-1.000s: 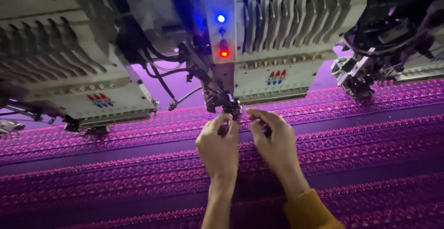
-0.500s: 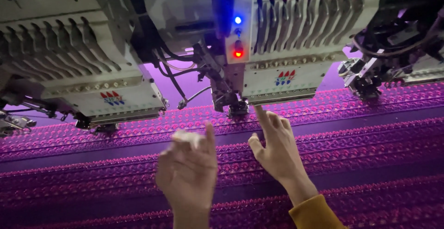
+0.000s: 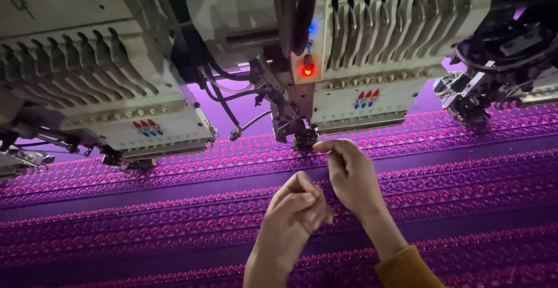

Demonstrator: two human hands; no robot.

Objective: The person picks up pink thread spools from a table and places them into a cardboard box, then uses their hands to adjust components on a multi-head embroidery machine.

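Note:
My right hand (image 3: 350, 176) reaches up to the needle foot (image 3: 304, 139) of the middle embroidery head (image 3: 360, 99). Its thumb and forefinger are pinched together just right of the needle, and anything between them is too fine to see. My left hand (image 3: 294, 217) hangs lower and nearer to me, curled shut, with its knuckles touching the right hand's heel. Both hands hover over purple fabric (image 3: 174, 218) stitched with rows of pink pattern. A red lamp (image 3: 307, 69) glows on the head above the needle, and a mustard sleeve cuff (image 3: 407, 267) covers my right wrist.
A second embroidery head (image 3: 145, 128) stands to the left and a third head (image 3: 474, 99) with black cables to the right, all low over the fabric. Black hoses (image 3: 224, 99) hang between the left and middle heads. The fabric stretches across the whole width.
Both hands were pinching at the needle. My left hand then pulled back towards me, spread, and has now curled shut below the right hand, which has stayed by the needle.

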